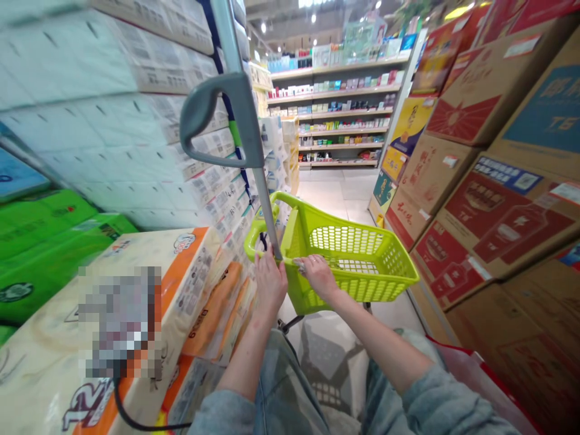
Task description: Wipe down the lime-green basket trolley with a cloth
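Observation:
A lime-green shopping cart (389, 272) with latticed basket walls stands right in front of me. From its near end rises a grey pole (267, 199) that carries a grey loop handle (249, 121). My left hand (270, 283) grips the basket's near rim at the foot of the pole, fingertips partly hidden. Just to the right, my right hand (319, 275) is closed around a small crumpled whitish wipe (299, 264), pressed against the side rim. The basket's visible floor holds nothing I can make out.
Stacked tissue packs (167, 103) rise at left; a dark device, blurred out, with a black cable (118, 399) lies on a lower pack (58, 350). Cartons (471, 199) line the right side. Product shelves (335, 112) stand beyond the tiled floor (348, 187). A red-edged bag (484, 386) is at lower right.

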